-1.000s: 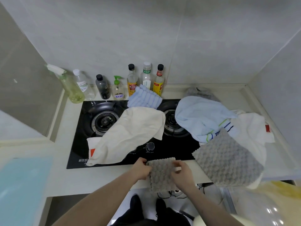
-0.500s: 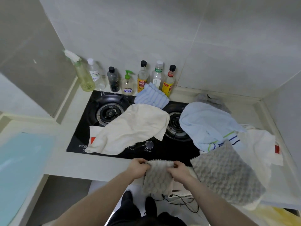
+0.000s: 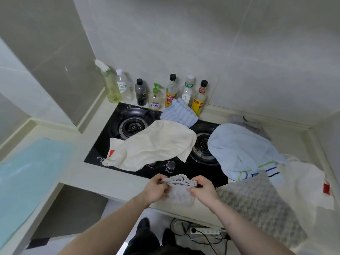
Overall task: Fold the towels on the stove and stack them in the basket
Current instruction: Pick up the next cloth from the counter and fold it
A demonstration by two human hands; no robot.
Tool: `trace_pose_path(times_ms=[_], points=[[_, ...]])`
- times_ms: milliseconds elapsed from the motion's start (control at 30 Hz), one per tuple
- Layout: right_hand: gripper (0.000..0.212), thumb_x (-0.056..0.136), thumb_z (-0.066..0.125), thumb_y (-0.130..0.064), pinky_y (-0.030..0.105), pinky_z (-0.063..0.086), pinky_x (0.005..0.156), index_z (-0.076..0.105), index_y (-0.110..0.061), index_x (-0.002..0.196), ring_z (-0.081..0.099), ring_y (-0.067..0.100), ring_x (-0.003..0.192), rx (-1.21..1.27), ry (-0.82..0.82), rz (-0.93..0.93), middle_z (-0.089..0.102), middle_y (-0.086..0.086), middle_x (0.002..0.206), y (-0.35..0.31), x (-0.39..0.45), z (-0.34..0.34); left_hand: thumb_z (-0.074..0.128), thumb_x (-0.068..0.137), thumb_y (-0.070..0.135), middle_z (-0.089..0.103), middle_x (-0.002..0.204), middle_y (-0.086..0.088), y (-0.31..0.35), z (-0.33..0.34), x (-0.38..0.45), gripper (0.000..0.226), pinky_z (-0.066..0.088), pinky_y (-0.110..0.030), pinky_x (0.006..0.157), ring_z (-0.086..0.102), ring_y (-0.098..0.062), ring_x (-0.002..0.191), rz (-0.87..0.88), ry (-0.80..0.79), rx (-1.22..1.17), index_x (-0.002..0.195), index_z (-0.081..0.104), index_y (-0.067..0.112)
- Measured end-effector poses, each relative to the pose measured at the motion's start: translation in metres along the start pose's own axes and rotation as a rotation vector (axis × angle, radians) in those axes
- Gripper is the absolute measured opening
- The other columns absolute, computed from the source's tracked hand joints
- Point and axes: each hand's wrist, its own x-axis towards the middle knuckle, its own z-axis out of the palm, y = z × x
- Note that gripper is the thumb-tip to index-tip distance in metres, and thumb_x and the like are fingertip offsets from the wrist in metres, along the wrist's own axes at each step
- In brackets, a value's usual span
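Walls [image 3: 184, 43]: pale grey tile, closing in a corner at the far right and a step-out at the left.
Counter [image 3: 117, 183]: cream, running left to right, with a raised lip along the back.
Blue mat [image 3: 27, 173]: light blue sheet lying flat on the lower ledge at the left.
Stove [image 3: 184, 170]: black glass top set into the counter, two burners, knobs at the front edge.
White towel [image 3: 303, 183]: spread on the counter at the far right, red tag at its edge.
Blue towel [image 3: 242, 153]: heaped over the right burner, striped hem toward the front.
Cream towel [image 3: 152, 146]: draped across the stove middle, between the burners, red tag at its left corner.
Grey cloth [image 3: 257, 205]: bumpy, lying flat over the counter's front right, overlapping the white towel.
Striped towel [image 3: 179, 113]: small, blue, at the stove's back edge against the bottles.
Bottles [image 3: 171, 91]: a row of seven along the back wall, spray bottle at the left end.
Small grey towel [image 3: 179, 192]: off the stove, in both hands over the counter's front edge, doubled, fold uppermost.
Left hand [image 3: 153, 190]: fingers curled, pinching the towel's left top corner.
Right hand [image 3: 203, 190]: fingers curled, pinching the right top corner.
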Motion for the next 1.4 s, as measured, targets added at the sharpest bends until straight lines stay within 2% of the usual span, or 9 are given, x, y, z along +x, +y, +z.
trace_pose_path(times_ms=[167,300,433,600,767,900,1100,1233,1400], points=[[0.021,0.076,0.067,-0.022,0.041,0.059,0.083,0.067,-0.039,0.088,0.073,0.014,0.087,-0.211,-0.055,-0.075,0.074,-0.016,0.096,0.014,-0.004,-0.006,0.048,0.094,-0.008,0.062,0.093,-0.008,-0.014,0.007,-0.005,0.023,0.043,-0.021,0.051,0.052,-0.015,0.059,0.013,0.028,0.051,0.106,0.061,0.007],[0.025,0.073,0.058,-0.032,0.044,0.059,0.086,0.061,-0.042,0.095,0.067,0.002,0.095,-0.374,-0.097,-0.154,0.065,-0.028,0.111,0.028,-0.009,-0.009,0.057,0.094,0.003,0.071,0.095,-0.003,-0.026,0.010,-0.009,0.020,0.048,-0.009,0.066,0.062,-0.012,0.081,0.010,0.099,0.128,0.105,0.072,0.010],[0.022,0.074,0.057,-0.032,0.039,0.058,0.086,0.055,-0.045,0.091,0.064,0.001,0.102,-0.498,-0.072,-0.206,0.053,-0.035,0.119,0.024,-0.023,-0.010,0.060,0.092,0.012,0.076,0.092,0.000,-0.032,0.013,-0.015,0.017,0.054,-0.022,0.081,0.070,-0.019,0.090,-0.008,0.140,0.171,0.097,0.074,0.020],[0.013,0.083,0.050,-0.052,0.030,0.055,0.078,0.057,-0.045,0.090,0.060,-0.002,0.100,-0.628,-0.045,-0.201,0.043,-0.038,0.123,0.026,-0.029,-0.009,0.071,0.088,0.017,0.069,0.096,-0.003,-0.035,0.021,-0.019,0.014,0.045,-0.011,0.057,0.061,-0.008,0.072,-0.047,0.182,0.182,0.101,0.072,0.012],[0.013,0.090,0.063,-0.048,0.013,0.043,0.069,0.067,-0.036,0.087,0.062,-0.003,0.086,-0.467,0.015,-0.119,0.060,-0.023,0.112,0.025,-0.030,-0.006,0.070,0.087,0.009,0.071,0.104,-0.004,-0.038,0.024,-0.023,0.017,0.044,-0.007,0.059,0.060,-0.009,0.083,-0.093,0.157,0.094,0.102,0.076,0.010],[0.019,0.082,0.067,-0.055,0.025,0.053,0.076,0.061,-0.039,0.090,0.064,-0.001,0.084,-0.420,-0.010,0.001,0.068,-0.022,0.094,0.029,-0.022,-0.007,0.069,0.086,0.011,0.070,0.098,0.003,-0.036,0.022,-0.026,0.017,0.043,-0.017,0.068,0.058,-0.008,0.083,-0.131,0.076,0.031,0.100,0.078,0.017],[0.056,0.059,0.083,-0.054,0.039,0.056,0.093,0.054,-0.044,0.106,0.066,0.007,0.096,-0.137,-0.057,0.100,0.068,-0.019,0.105,0.045,-0.004,-0.008,0.075,0.076,0.020,0.072,0.095,0.004,-0.043,0.019,-0.040,0.024,0.047,-0.018,0.077,0.063,-0.009,0.083,-0.088,0.105,-0.114,0.100,0.078,0.017],[0.065,0.069,0.090,-0.025,0.035,0.057,0.092,0.057,-0.031,0.126,0.068,0.014,0.107,0.138,-0.146,0.150,0.067,-0.004,0.118,0.027,-0.012,0.002,0.084,0.078,0.018,0.078,0.098,-0.006,-0.051,0.005,-0.058,0.017,0.057,-0.029,0.087,0.068,-0.014,0.082,-0.024,0.196,-0.254,0.094,0.081,0.011],[0.049,0.085,0.076,-0.001,0.030,0.056,0.082,0.061,-0.019,0.127,0.068,0.020,0.111,0.293,-0.274,0.142,0.069,0.003,0.121,-0.009,-0.037,0.043,0.079,0.083,0.005,0.070,0.074,-0.001,-0.060,-0.030,-0.095,0.011,0.052,-0.020,0.062,0.063,-0.011,0.062,0.021,0.346,-0.349,0.093,0.078,0.004]])
